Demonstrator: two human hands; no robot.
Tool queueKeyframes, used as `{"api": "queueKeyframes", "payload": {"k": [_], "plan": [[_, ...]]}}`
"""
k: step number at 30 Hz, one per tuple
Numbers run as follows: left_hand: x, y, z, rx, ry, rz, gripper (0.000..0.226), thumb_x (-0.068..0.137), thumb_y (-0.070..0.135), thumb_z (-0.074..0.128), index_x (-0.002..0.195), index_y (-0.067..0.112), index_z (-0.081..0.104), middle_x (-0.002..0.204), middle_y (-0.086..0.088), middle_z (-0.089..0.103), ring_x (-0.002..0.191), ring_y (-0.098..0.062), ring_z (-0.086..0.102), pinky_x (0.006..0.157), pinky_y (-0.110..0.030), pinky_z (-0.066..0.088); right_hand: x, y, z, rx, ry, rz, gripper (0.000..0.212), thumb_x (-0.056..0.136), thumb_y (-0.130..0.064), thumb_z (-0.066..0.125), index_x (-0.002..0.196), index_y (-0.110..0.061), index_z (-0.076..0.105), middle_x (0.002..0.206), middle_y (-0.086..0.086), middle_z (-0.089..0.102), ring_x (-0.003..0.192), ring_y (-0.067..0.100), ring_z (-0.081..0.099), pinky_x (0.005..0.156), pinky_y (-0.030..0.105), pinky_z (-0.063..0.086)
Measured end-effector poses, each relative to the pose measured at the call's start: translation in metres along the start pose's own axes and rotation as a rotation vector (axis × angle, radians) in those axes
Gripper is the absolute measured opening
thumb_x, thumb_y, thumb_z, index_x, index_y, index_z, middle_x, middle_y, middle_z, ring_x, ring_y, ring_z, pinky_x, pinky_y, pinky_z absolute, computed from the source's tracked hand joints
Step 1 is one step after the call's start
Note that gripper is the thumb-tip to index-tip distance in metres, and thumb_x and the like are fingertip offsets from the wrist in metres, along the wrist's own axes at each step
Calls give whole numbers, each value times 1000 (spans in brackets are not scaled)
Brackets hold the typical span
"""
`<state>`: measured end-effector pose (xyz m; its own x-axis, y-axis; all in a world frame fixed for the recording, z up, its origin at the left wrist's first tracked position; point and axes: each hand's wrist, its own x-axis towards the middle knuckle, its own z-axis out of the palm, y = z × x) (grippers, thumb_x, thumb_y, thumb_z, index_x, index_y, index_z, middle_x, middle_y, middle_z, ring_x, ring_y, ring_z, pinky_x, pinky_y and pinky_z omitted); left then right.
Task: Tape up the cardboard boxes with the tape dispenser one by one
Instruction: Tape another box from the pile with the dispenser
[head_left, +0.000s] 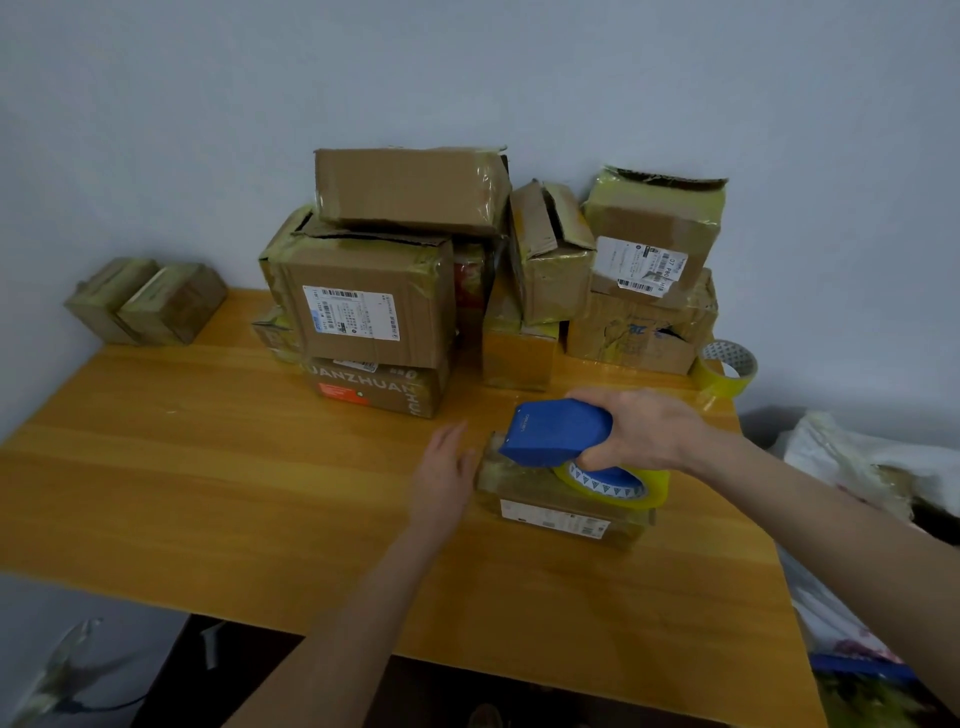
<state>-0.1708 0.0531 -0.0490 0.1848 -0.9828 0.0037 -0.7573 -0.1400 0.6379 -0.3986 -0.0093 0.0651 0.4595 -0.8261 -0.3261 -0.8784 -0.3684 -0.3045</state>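
A plain grey-blue wall (208, 104) is backing a desk (182, 493) of glossy orange-yellow wood grain, where a pile of cardboard boxes (545, 260) is leaning against the wall, dented, torn at the flaps and wrapped in shiny yellowish tape. One big box (415, 291) is showing a white shipping label with barcodes and print too small to read; the box under it (374, 389) is carrying the bold pale letters "UANZHUAN" beside a red patch. A box high on the right (654, 228) is wearing a crumpled white label where "07" is readable. Two small taped boxes (145, 304) are sitting apart at the far left, and a spare roll of yellow tape (724, 371) is standing on edge near the right corner. Towards the front, a small flat box (561, 509) is lying on the desk, bearing a white printed strip on its near side. The right hand (644, 431) is gripping the blue plastic tape dispenser (556, 434), fingers curled round it, and holding it down on the top of this box, its yellow roll (639, 491) at the box's right end. The left hand (441, 473) is lying flat with straight fingers just beside the box's left end. White plastic bags (841, 457) are bunching past the desk's right edge.
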Motion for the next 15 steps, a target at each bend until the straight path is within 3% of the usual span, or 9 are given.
{"api": "queueKeyframes", "payload": {"k": [3, 7, 15], "plan": [[-9, 13, 0, 138, -208, 311, 66, 94, 23, 54, 152, 18, 22, 160, 6, 13, 145, -9, 17, 114, -25, 24, -1, -1, -2, -24, -4, -6, 74, 76, -52, 66, 141, -42, 33, 109, -6, 58, 94, 20, 55, 76, 35, 52], [-11, 8, 10, 464, -338, 378, 73, 97, 42, 47, 154, 18, 8, 162, 2, -4, 147, -13, -11, 119, -35, 20, -5, -2, -3, -67, 1, -9, 86, 74, -62, 65, 147, -42, 24, 117, -4, 58, 94, 18, 49, 80, 36, 52], [-4, 10, 13, 645, -364, 347, 73, 99, 45, 41, 154, 18, 2, 160, 1, -14, 147, -13, -14, 121, -34, 6, -15, 8, -9, -23, 14, -66, 77, 74, -59, 67, 142, -45, 33, 113, -11, 56, 96, 17, 55, 80, 38, 54]]}}
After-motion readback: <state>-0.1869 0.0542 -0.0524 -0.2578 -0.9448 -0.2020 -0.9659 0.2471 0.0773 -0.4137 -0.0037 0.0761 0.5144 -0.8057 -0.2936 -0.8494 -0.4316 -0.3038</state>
